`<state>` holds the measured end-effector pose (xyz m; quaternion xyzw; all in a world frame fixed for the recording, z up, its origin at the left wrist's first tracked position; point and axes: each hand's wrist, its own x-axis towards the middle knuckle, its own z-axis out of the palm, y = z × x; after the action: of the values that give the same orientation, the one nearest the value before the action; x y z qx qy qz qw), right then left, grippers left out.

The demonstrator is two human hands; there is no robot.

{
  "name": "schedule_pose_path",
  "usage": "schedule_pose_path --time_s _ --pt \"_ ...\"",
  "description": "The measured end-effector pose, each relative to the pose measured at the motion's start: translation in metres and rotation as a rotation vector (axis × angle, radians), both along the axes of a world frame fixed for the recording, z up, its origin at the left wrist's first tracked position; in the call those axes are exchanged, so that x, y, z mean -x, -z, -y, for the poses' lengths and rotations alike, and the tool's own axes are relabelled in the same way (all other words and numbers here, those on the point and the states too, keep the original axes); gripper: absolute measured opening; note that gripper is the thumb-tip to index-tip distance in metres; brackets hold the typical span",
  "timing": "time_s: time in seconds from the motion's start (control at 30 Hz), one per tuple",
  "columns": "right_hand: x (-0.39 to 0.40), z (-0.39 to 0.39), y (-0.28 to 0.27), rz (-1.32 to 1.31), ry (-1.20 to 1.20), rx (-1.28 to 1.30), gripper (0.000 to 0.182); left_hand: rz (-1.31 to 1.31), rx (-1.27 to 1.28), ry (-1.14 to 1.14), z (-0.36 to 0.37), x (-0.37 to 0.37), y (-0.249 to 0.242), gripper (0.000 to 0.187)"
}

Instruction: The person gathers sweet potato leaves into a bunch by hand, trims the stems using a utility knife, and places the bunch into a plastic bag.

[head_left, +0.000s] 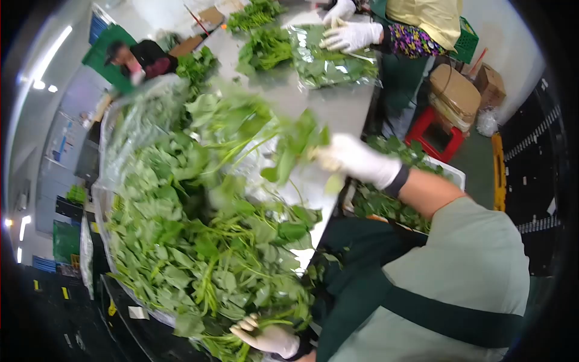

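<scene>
My right hand point(359, 160), in a white glove and smeared by motion, pinches leafy green stems point(295, 148) above the metal table. One pale leaf point(333, 183) shows just below its fingers. Low in the view, my left hand point(268, 339), also gloved, has its fingers curled around stems point(280, 321) at the near end of a large heap of leafy greens point(175, 223). Leaves cover part of that hand. Clear plastic point(142, 127) lies over the far side of the heap and also shows beneath it.
Across the metal table point(344, 108), a co-worker's gloved hands point(350, 36) rest on a clear bag of greens point(329, 60). More bunches point(262, 48) lie beside it. A crate of greens point(446, 172) stands at my side, near a red stool point(434, 136). Another person point(148, 60) is farther back.
</scene>
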<state>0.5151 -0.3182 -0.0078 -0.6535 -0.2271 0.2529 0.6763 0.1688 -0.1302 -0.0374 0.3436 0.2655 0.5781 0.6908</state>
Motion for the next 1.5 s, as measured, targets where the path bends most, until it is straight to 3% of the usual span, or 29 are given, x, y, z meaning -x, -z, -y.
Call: schedule_pose_path --time_s 0.07,0.13,0.23,0.27,0.3,0.33,0.37,0.4,0.47,0.5,0.57,0.6,0.63,0.7,0.8,0.83,0.9,1.03,1.1,1.17,1.23,1.27,1.37,1.5 --pt "-0.009 0.061 0.003 -0.067 0.102 0.032 0.015 -0.004 0.017 0.005 -0.002 -0.005 0.001 0.025" --pt "-0.012 0.130 0.013 -0.188 0.005 0.007 0.017 0.015 0.016 0.048 -0.007 -0.006 0.004 0.025" --pt "-0.006 0.219 0.047 -0.137 0.100 0.504 0.017 0.070 0.085 0.053 -0.014 -0.007 0.009 0.027" --pt "-0.011 0.255 0.086 -0.047 0.133 0.628 0.022 0.051 0.072 0.060 -0.013 -0.012 0.005 0.029" --pt "-0.001 0.271 0.096 0.313 0.132 0.938 0.027 0.086 0.054 0.115 -0.020 -0.006 0.012 0.032" --pt "0.008 0.274 0.099 0.512 0.153 1.509 0.031 0.114 0.062 0.132 -0.018 -0.006 0.011 0.032" --pt "-0.002 0.264 0.103 0.447 0.065 1.982 0.036 0.135 0.063 0.137 -0.015 -0.011 0.007 0.032" --pt "-0.003 0.249 0.107 0.673 0.155 1.869 0.042 0.098 0.090 0.079 -0.013 -0.012 0.002 0.031" --pt "-0.003 0.191 0.099 0.917 0.245 1.135 0.037 0.078 0.092 0.032 -0.014 -0.013 0.000 0.027" --pt "0.005 0.136 0.073 0.975 0.186 0.851 0.032 0.075 0.070 0.063 -0.014 -0.010 0.001 0.025" --pt "0.040 0.029 0.020 1.061 0.028 0.596 0.024 0.125 0.105 0.048 -0.012 -0.010 0.002 0.021" --pt "0.056 -0.013 0.010 0.986 -0.133 0.444 0.024 0.130 0.089 0.057 -0.011 -0.006 0.005 0.021" --pt "0.078 -0.053 -0.007 1.082 -0.320 0.382 0.027 0.135 0.070 0.068 -0.011 -0.002 0.007 0.021" --pt "0.115 -0.119 -0.002 1.160 -0.372 -0.139 0.029 0.118 0.079 0.024 -0.007 0.006 0.009 0.023" --pt "0.141 -0.204 0.006 1.200 -0.264 -0.136 0.024 0.112 0.056 0.027 0.000 0.018 0.004 0.021" --pt "0.144 -0.223 0.012 1.219 -0.276 -0.021 0.022 0.110 0.055 0.026 0.002 0.022 0.004 0.020" --pt "0.140 -0.244 0.021 1.259 -0.351 0.069 0.019 0.076 0.085 -0.064 0.007 0.024 -0.001 0.020" --pt "0.132 -0.240 0.009 1.092 -0.417 -0.020 0.018 0.055 0.074 -0.081 0.009 0.033 0.004 0.019" --pt "0.129 -0.233 0.003 0.808 -0.504 -0.186 0.022 0.040 0.068 -0.087 0.011 0.029 0.001 0.019" --pt "0.129 -0.226 -0.009 0.695 -0.519 -0.192 0.023 -0.005 0.039 -0.102 0.011 0.022 -0.005 0.020" --pt "0.126 -0.224 -0.015 0.413 -0.453 -0.179 0.023 0.018 0.037 -0.113 0.012 0.018 -0.008 0.022" --pt "0.124 -0.222 -0.018 0.428 -0.437 -0.183 0.023 -0.005 0.017 -0.128 0.014 0.015 -0.013 0.022" --pt "0.118 -0.214 -0.029 -0.049 -0.570 -0.121 0.019 0.006 -0.017 -0.133 0.014 0.009 -0.018 0.023" --pt "0.115 -0.201 -0.033 -0.300 -0.687 -0.242 0.023 0.010 -0.146 -0.136 0.012 0.000 -0.023 0.021"
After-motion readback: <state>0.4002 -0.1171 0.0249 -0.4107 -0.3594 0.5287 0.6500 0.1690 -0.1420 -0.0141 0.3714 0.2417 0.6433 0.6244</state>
